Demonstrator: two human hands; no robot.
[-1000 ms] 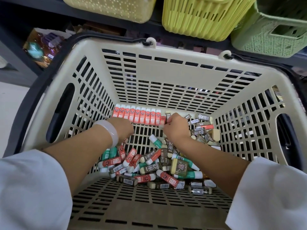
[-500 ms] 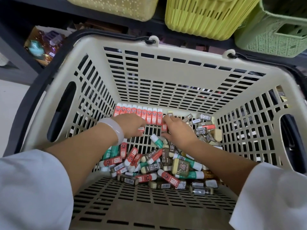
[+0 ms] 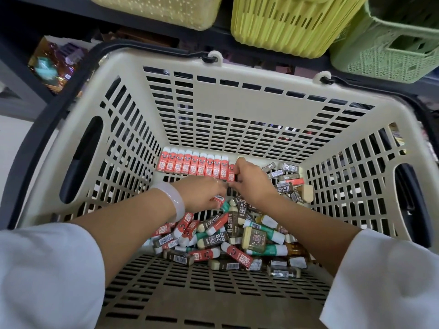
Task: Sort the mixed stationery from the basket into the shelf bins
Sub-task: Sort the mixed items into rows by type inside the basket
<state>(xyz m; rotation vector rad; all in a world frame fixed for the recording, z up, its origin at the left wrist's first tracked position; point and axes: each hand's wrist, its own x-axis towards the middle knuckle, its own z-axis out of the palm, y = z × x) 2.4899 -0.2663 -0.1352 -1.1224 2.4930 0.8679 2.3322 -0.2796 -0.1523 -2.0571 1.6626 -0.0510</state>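
I'm in a stationery shop: my slotted shopping basket holds barcoded erasers, below dark shelving of plastic bins.

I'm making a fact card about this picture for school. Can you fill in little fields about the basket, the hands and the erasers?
Basket: beige, slotted, black handles
Red erasers: neat row along the far wall
Loose pile: red, green and brown erasers mixed together
Right hand: pinches a red eraser at the row's end
Left hand: holds another red eraser
Shelf bins: yellow and green, above the basket
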